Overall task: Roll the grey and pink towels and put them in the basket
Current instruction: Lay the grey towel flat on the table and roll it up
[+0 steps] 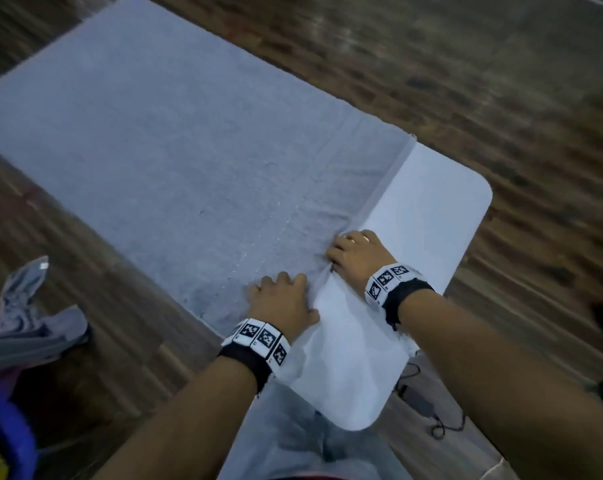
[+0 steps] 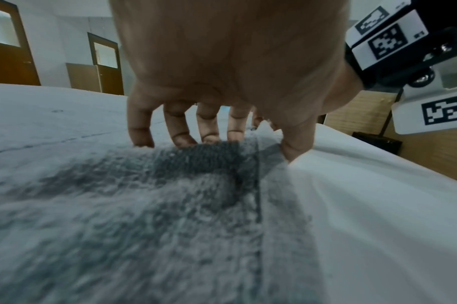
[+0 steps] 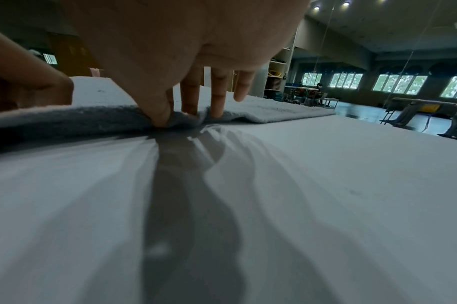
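A grey towel (image 1: pixel 189 150) lies spread flat over most of the white-covered table (image 1: pixel 431 209). Both hands are at its near right hem. My left hand (image 1: pixel 286 289) has its fingers (image 2: pixel 180 131) bent with the tips on the towel (image 2: pixel 118 205) and the thumb (image 2: pixel 297 139) against the hem. My right hand (image 1: pixel 348 252) pinches the hem further along: the thumb (image 3: pixel 160 115) is tucked at the edge of the towel (image 3: pixel 105 115) and the fingers (image 3: pixel 218 102) press on top. The hem is bunched up between the hands. I see no pink towel and no basket that I can make out.
A strip of bare white table cover (image 3: pixel 300 185) lies right of the towel, wrinkled near my right hand. Wooden floor (image 1: pixel 466 81) surrounds the table. A heap of grey cloth (image 1: pixel 26 306) sits low at the left, above a blue object (image 1: pixel 2 427). Cables (image 1: pixel 431 410) lie under the table's corner.
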`<action>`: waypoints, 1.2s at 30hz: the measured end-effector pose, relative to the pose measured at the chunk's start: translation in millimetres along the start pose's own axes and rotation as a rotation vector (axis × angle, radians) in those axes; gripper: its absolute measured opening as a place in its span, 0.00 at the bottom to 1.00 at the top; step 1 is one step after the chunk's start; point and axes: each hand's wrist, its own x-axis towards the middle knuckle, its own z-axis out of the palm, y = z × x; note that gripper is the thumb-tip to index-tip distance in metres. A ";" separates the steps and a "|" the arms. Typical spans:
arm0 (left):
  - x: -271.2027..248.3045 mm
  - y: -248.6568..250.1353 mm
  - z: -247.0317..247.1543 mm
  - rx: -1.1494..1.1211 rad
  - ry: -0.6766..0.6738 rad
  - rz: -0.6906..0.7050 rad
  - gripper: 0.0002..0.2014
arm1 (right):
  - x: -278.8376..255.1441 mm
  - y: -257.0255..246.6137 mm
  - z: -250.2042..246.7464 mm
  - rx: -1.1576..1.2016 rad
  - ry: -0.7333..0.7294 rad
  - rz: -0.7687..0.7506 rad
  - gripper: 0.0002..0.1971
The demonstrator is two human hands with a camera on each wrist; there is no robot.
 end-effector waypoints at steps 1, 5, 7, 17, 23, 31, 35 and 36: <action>0.5 1.2 0.0 0.006 -0.006 -0.020 0.21 | 1.3 0.2 -1.9 -0.007 -0.013 0.001 0.13; 6.5 0.3 -4.7 0.003 -0.018 -0.025 0.16 | 13.3 1.6 -18.5 -0.040 -0.056 0.019 0.09; 5.5 -8.4 -10.2 -0.091 -0.019 0.031 0.13 | 19.4 -1.0 -26.4 -0.055 -0.108 0.012 0.08; -5.7 -55.1 -16.4 -0.466 -0.098 0.071 0.07 | 52.3 -3.5 -42.8 -0.058 -0.298 -0.169 0.07; -8.1 -52.8 -5.9 -0.573 -0.061 -0.058 0.05 | 75.3 2.1 -41.0 -0.021 -0.391 -0.276 0.07; -18.5 -23.5 6.9 -0.732 0.125 -0.375 0.09 | 112.6 17.5 -30.0 0.055 -0.522 -0.445 0.11; -28.1 -10.4 13.9 -0.633 0.202 -0.495 0.11 | 110.5 25.7 -23.0 0.130 -0.489 -0.479 0.07; -33.3 -9.9 16.2 -0.613 0.225 -0.539 0.11 | 109.1 27.2 -22.7 0.150 -0.487 -0.492 0.07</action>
